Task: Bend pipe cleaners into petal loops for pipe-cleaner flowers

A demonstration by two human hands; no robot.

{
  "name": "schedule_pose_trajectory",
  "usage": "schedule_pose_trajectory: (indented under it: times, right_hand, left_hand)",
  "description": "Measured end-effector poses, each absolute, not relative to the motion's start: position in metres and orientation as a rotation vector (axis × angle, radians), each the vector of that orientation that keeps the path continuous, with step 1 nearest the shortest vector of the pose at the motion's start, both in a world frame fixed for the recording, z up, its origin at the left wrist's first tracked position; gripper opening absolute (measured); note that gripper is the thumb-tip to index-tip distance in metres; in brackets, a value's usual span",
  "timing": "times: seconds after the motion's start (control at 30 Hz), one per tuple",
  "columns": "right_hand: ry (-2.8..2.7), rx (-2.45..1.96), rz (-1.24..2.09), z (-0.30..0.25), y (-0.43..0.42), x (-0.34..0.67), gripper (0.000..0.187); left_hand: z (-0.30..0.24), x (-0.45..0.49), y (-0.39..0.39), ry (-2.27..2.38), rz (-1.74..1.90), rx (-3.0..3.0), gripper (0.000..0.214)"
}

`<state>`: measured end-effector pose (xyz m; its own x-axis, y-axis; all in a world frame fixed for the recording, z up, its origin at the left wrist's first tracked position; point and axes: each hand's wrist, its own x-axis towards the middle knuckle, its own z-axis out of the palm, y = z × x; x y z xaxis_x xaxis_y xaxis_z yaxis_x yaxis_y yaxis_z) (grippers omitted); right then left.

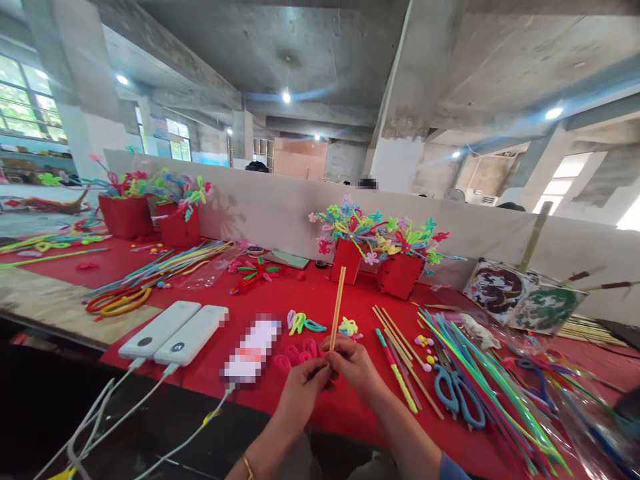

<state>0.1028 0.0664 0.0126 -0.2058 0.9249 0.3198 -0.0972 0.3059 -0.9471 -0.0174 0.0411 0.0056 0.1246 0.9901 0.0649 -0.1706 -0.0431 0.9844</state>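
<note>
A pale, thin wooden stick [339, 303], perhaps two side by side, stands nearly upright above the red table. My right hand [353, 363] pinches its lower part. The closed fingers of my left hand [306, 383] meet it at the bottom end, partly hidden behind the thumbs. Just beyond my hands lie pink pipe-cleaner loops [295, 353], a green and blue looped piece [305, 323] and a yellow pipe-cleaner flower [349, 326]. Right of them are more wooden sticks [397, 340] and a stick wrapped in coloured pipe cleaner [397, 373].
Blue-handled scissors [453, 393] and a bundle of pipe cleaners [495, 380] lie right. A phone [253, 353] and two cabled power banks [170, 333] are left. Red pots [345, 260] of pipe-cleaner flowers stand along a white partition [260, 207].
</note>
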Motion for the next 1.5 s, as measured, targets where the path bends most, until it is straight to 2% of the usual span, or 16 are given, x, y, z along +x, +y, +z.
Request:
schedule_pose_trajectory:
  times: [0.23,0.6,0.73,1.07,1.2,1.27,1.3,1.43,1.5]
  right_hand:
    - [-1.311,-0.716,1.444,0.015,0.099,0.116,0.032]
    - [-1.075,-0.611,1.495,-0.008,0.135,0.126,0.028]
    - [-1.109,-0.593,1.481,-0.008,0.133,0.135,0.028]
    - [-1.233,-0.794,1.284,-0.018,0.142,0.142,0.040]
    - [-1.319,-1.181,0.835,-0.018,0.148,0.159,0.041]
    - [-1.318,-1.342,0.655,-0.020,0.155,0.165,0.032]
    - [-1.348,-1.396,0.615,-0.022,0.158,0.167,0.027]
    - [-1.626,-1.629,0.500,-0.031,0.164,0.168,0.038]
    - [-1.667,-1.709,0.456,-0.033,0.161,0.170,0.034]
  left_hand:
    - [0.002,-0.002,0.067,0.798,1.236,0.917,0.031]
    - [-0.013,0.017,0.096,0.731,1.221,0.668,0.019]
    - [-0.021,0.019,0.100,0.748,1.175,0.624,0.026]
    - [-0.031,0.020,0.102,0.766,1.104,0.646,0.026]
    - [-0.030,0.019,0.099,0.772,1.114,0.652,0.026]
    - [-0.029,0.019,0.099,0.783,1.135,0.608,0.028]
    - [-0.029,0.019,0.099,0.788,1.139,0.587,0.030]
    - [-0.026,0.021,0.102,0.775,1.131,0.561,0.029]
    - [-0.025,0.021,0.102,0.752,1.126,0.577,0.029]
